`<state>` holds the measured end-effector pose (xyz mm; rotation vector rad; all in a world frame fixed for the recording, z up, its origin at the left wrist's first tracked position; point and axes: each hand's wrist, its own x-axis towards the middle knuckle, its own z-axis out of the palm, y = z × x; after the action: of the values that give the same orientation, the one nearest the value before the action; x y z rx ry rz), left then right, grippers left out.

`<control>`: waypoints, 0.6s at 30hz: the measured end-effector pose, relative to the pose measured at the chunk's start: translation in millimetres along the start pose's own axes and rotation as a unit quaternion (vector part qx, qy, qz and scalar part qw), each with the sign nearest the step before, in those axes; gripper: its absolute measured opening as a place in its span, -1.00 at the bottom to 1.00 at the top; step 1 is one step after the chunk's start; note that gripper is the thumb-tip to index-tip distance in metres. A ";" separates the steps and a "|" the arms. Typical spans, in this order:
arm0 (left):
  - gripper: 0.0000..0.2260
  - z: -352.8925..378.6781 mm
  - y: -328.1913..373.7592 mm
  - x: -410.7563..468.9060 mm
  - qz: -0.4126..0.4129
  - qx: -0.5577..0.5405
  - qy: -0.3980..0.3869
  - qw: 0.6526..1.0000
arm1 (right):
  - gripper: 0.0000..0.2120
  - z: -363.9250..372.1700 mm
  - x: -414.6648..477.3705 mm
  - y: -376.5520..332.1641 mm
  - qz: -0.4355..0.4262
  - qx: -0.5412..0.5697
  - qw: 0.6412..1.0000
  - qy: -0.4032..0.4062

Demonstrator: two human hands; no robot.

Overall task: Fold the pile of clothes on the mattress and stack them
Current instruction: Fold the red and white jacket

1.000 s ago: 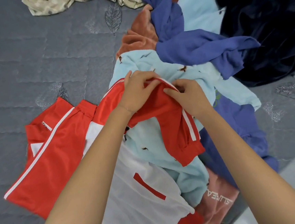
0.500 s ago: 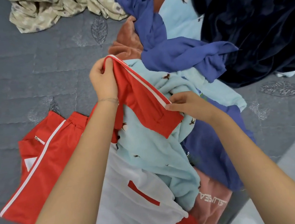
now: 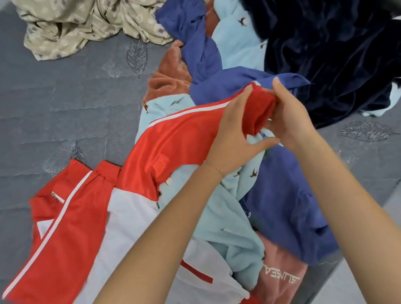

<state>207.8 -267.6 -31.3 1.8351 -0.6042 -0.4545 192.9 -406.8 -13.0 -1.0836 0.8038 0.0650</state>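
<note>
A person's left hand and right hand meet over a heap of clothes, both gripping the end of one red sleeve. The left fingers curl over the sleeve from above with the thumb stretched out below, and the right hand closes round the bunched cuff. The sleeve belongs to a smooth, slightly shiny red and white jacket with thin white stripes and a small zip pocket, lying spread across the grey quilted mattress, which is stitched with leaf shapes. The sleeve stretches across a fluffy pale blue garment printed with tiny birds. Around it lie a soft blue garment, a rust fleece, dark navy velvet, crumpled beige patterned cloth and a pink top with white lettering.
</note>
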 end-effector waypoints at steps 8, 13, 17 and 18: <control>-0.86 -33.9 -7.0 -21.4 -0.072 -0.080 0.279 0.954 | -0.67 23.7 -17.3 24.9 -0.112 -0.191 0.965 -0.138; -0.87 -95.8 -18.1 -70.1 -0.098 -0.102 0.353 0.925 | -0.69 49.9 -16.0 61.7 -0.252 -0.351 0.900 -0.061; -0.84 -150.0 -49.5 -119.6 -0.169 -0.083 0.354 0.916 | -0.53 75.9 -11.2 83.2 -0.293 -0.451 0.840 -0.078; -0.84 -162.0 -56.3 -130.3 -0.188 -0.071 0.348 0.916 | -0.51 85.5 -11.8 88.2 -0.284 -0.465 0.833 -0.090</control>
<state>207.7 -52.2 -28.9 1.8133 0.2667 -0.0626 194.3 -290.4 -54.0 -2.1772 0.2045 0.0540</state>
